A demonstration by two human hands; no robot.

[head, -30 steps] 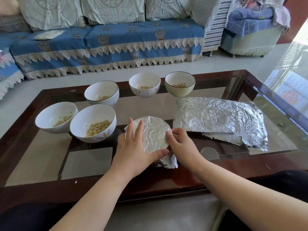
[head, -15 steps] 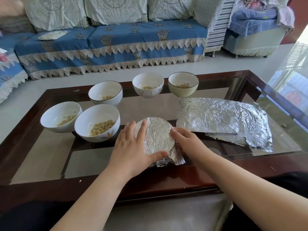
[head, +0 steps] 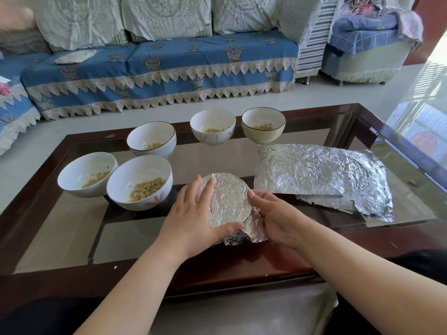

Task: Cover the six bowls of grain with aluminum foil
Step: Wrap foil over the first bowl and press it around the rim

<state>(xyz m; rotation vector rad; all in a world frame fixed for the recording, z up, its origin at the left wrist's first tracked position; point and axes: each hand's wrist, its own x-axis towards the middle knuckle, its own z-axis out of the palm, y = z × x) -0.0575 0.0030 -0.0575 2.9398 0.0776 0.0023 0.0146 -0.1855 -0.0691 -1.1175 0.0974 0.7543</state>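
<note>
**First bowl nearly sealed, five to go**

While your left hand (head: 193, 213) stays flat on the foil, fingers spread over the top and thumb hooked along the near edge, your right hand (head: 273, 218) has slid from the near rim round to the right side and now cups the foil skirt there, fingers curled against it. A second ago a loose flap hung at the front; it now lies pressed closer to the wall of the covered bowl (head: 229, 201), which sits near the front edge of the worktop (head: 72, 238), just right of the nearest open bowl (head: 140, 182).

That suggests the first cover is almost crimped all round, with some crumpled foil still bunched at the base.

Four more open bowls (head: 212, 126) stand behind and to the left, grain showing in each. Spare foil sheets (head: 326, 177) lie stacked to the right, within your easy reach for the next one.
</note>
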